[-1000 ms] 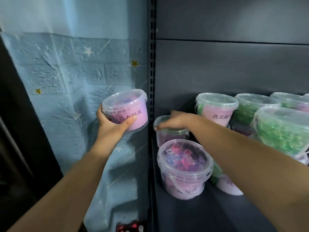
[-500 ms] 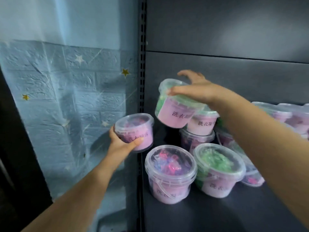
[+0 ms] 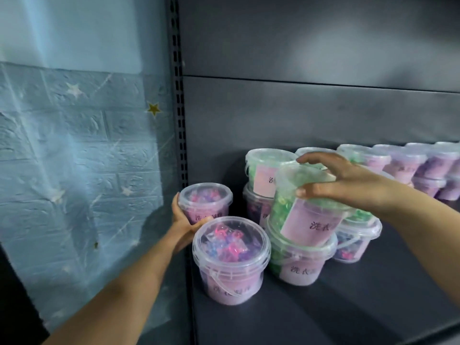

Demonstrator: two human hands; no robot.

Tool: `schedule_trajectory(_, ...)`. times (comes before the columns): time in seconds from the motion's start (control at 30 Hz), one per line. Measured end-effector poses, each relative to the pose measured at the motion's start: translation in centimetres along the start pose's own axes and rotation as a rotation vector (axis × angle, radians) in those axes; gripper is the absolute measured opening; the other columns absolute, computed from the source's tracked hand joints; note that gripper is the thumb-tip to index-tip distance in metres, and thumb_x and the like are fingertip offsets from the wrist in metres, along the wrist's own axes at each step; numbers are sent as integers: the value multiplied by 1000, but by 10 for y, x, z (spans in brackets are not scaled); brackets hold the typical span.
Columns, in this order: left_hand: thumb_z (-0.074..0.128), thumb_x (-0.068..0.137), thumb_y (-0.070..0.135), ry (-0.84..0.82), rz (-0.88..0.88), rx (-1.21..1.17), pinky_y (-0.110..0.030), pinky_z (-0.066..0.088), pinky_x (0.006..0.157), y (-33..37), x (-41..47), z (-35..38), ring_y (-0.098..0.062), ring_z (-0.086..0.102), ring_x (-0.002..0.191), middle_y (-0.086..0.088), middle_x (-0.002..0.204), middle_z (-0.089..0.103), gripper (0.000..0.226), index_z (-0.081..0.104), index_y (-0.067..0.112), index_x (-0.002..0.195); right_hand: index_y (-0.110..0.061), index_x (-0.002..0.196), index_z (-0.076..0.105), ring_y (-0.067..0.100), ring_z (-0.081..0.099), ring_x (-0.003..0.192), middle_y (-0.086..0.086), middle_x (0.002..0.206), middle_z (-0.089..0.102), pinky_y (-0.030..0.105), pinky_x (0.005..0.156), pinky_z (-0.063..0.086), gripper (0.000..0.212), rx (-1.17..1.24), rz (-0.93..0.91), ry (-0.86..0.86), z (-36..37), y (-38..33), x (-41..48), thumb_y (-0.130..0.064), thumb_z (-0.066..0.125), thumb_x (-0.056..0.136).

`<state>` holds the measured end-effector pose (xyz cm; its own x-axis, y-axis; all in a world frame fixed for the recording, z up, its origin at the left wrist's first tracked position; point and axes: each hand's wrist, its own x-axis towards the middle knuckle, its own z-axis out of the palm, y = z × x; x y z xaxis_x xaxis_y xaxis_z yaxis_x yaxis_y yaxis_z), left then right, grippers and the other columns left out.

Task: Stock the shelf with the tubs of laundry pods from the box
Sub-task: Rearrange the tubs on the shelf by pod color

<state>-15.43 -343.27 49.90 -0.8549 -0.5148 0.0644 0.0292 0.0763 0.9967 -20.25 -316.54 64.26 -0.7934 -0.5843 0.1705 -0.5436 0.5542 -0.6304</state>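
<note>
My right hand (image 3: 348,186) grips a green tub (image 3: 302,215) by its lid, tilted over a second green tub (image 3: 298,263) on the shelf (image 3: 323,310); my left hand (image 3: 183,221) cups a pink tub (image 3: 205,201) at the shelf's far left.

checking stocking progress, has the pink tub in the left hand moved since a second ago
Yes. The pink tub in the left hand has gone right, from left of the shelf upright to its right side.

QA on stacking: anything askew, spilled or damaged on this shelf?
Only the green tub gripped by the right hand: it is tilted over the lower tub, not yet seated flat. No spill or damage visible.
</note>
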Motion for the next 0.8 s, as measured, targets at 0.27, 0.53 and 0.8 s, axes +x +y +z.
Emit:
schedule_trajectory(0.27,55,60,75,-147,-90,50,-50,17,116,5,-9,-32,-17,13,143,9,157,5,105,-1,45,144,-45,113,48,5,31,114,-14,143,32,29,93,29,39,-32,72,-47,6,-4,-3,-47,63,76)
schedule_trajectory(0.53,37,42,96,-136,-126,-15,-48,27,113,13,-2,0,-20,26,140,-3,156,15,121,24,34,145,-37,143,26,12,14,143,-11,155,15,32,114,15,104,-343,66,-201,7,-18,-6,-75,48,49)
schedule_trajectory(0.8,34,51,93,-458,232,702,-25,1,113,62,-82,-2,10,-1,133,33,137,7,79,19,60,121,-36,135,43,6,21,139,-15,151,24,22,110,17,73,-333,-63,-1,12,-3,-11,-59,65,68)
